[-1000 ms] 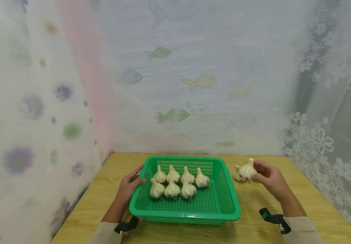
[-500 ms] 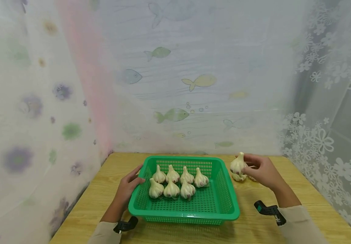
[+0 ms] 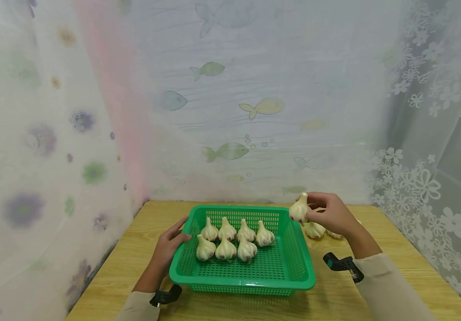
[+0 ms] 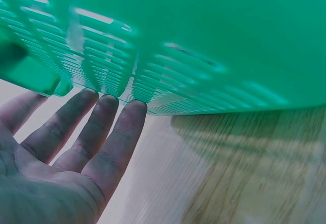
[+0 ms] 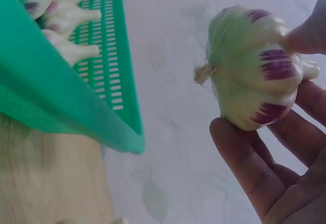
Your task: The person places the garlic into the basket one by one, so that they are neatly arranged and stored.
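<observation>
Above the right rim of a green plastic basket [image 3: 241,282], my right hand [image 3: 330,214] holds a garlic bulb [image 3: 299,209] between thumb and fingers. Purple streaks and a root tuft show on this garlic bulb [image 5: 254,68] in the right wrist view. My left hand [image 3: 168,245] rests at the basket's left side, thumb on the rim. In the left wrist view its nearly straight fingers [image 4: 114,147] touch the slotted outer wall. Inside the basket, several garlic bulbs [image 3: 226,247] stand in two rows toward the back left.
More garlic bulbs [image 3: 315,230] lie on the wooden table [image 3: 126,258] right of the basket, partly hidden behind my right hand and forearm. Patterned curtains [image 3: 230,111] hang behind the table and along both sides.
My right hand has lifted the garlic bulb from the group on the right and carried it up and left to the basket's rim. The left hand and basket have stayed nearly still.
</observation>
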A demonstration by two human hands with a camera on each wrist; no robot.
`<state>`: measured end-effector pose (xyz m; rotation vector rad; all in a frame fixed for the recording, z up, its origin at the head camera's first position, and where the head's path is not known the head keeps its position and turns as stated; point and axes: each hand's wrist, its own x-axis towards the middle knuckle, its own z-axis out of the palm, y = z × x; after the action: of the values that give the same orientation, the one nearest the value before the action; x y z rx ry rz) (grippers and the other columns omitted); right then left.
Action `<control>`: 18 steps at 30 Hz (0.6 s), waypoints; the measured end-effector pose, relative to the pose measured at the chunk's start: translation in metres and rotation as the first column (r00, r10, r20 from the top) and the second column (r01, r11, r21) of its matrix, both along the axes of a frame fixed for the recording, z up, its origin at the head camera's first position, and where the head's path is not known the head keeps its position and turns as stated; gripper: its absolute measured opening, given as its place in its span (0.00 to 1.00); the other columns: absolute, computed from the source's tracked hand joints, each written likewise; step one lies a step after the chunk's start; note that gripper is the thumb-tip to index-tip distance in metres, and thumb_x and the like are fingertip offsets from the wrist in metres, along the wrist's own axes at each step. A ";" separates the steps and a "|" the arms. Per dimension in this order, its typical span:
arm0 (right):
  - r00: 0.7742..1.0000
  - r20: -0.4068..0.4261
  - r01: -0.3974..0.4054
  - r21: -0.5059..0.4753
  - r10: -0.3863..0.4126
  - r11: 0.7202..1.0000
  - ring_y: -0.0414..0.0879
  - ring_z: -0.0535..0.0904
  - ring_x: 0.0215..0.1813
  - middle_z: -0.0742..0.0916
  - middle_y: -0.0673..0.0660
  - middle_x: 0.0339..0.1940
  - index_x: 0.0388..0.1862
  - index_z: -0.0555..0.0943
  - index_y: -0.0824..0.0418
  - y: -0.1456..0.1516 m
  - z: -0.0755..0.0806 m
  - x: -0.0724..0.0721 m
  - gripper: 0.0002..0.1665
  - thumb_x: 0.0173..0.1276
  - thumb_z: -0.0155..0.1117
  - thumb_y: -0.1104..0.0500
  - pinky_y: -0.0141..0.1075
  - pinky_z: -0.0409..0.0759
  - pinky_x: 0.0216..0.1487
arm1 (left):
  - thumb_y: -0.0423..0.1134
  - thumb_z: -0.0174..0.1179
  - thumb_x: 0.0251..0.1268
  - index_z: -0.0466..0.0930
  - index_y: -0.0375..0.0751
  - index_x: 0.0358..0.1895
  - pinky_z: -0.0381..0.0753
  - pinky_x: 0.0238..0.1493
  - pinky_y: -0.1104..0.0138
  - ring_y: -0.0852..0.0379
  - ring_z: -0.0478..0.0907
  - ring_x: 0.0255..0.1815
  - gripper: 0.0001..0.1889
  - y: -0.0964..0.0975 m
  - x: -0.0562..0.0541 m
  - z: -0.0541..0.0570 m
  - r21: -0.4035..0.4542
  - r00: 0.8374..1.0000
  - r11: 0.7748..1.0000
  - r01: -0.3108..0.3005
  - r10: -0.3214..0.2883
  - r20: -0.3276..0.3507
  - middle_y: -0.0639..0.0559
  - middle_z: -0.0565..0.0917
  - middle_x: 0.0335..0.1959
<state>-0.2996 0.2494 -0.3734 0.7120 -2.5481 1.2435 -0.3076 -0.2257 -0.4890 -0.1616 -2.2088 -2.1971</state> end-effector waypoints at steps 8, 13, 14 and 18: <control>0.969 0.176 -0.166 -0.058 0.174 0.984 0.62 0.86 0.56 0.87 0.64 0.59 0.66 0.81 0.61 -0.016 -0.003 -0.016 0.26 0.68 0.67 0.63 0.48 0.88 0.45 | 0.35 0.60 0.72 0.69 0.61 0.77 0.87 0.53 0.52 0.40 0.81 0.62 0.32 -0.001 0.000 0.000 -0.002 1.000 1.000 0.012 -0.012 -0.001 0.35 0.77 0.69; 0.933 0.244 -0.254 -0.076 0.265 0.964 0.61 0.88 0.49 0.87 0.66 0.56 0.64 0.81 0.62 -0.025 -0.004 -0.022 0.23 0.71 0.68 0.62 0.57 0.87 0.46 | 0.36 0.60 0.73 0.68 0.64 0.77 0.87 0.51 0.52 0.41 0.83 0.59 0.32 -0.001 -0.001 -0.001 -0.016 1.000 1.000 0.007 -0.007 -0.008 0.36 0.78 0.68; 0.928 0.245 -0.270 -0.075 0.280 0.960 0.60 0.89 0.47 0.87 0.66 0.56 0.64 0.81 0.63 -0.026 -0.004 -0.023 0.23 0.71 0.68 0.62 0.58 0.87 0.46 | 0.36 0.60 0.73 0.68 0.64 0.77 0.87 0.51 0.52 0.41 0.83 0.59 0.32 -0.001 -0.001 -0.002 -0.018 1.000 1.000 0.008 -0.008 -0.010 0.36 0.78 0.68; 0.910 0.261 -0.315 -0.072 0.323 0.946 0.59 0.90 0.44 0.87 0.67 0.52 0.62 0.81 0.64 -0.031 -0.004 -0.027 0.21 0.72 0.68 0.62 0.60 0.86 0.47 | 0.37 0.60 0.73 0.68 0.64 0.77 0.87 0.50 0.52 0.42 0.83 0.58 0.31 -0.001 0.001 -0.001 -0.023 1.000 1.000 0.013 -0.014 -0.012 0.35 0.78 0.68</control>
<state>-0.3265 0.2181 -0.3777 1.0540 -2.6968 1.5742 -0.3071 -0.2270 -0.4897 -0.1898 -2.2337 -2.1727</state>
